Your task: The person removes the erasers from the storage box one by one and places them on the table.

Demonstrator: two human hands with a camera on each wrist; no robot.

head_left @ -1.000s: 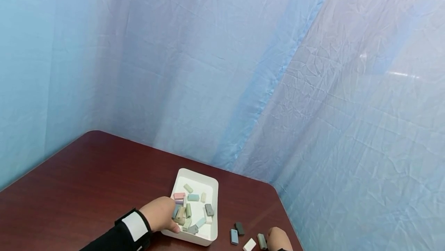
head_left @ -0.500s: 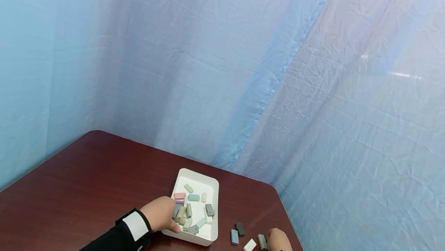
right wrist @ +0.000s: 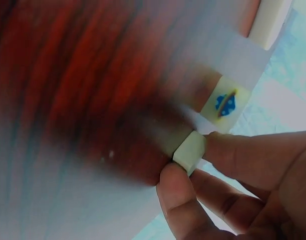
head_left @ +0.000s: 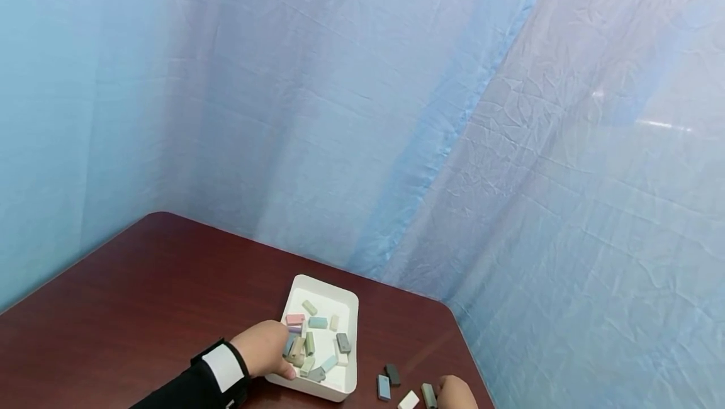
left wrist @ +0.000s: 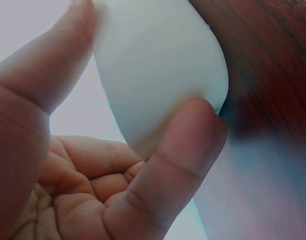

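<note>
Blue sheeting walls the dark counter (head_left: 141, 283), bare toward nine o'clock, where the left hand (head_left: 263, 349) grips the white tray's (head_left: 325, 286) near rim and, by the three o'clock edge, the right hand (head_left: 455, 391) pinches a grey-green block (head_left: 428, 394).

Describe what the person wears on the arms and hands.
The left hand is bare, with a black sleeve and a white band edged in black at the wrist. The right hand is also bare; its sleeve lies outside the views.

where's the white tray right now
In the head view the white tray sits on the dark wood table near its far right corner; the left hand grips its near-left rim.
</note>
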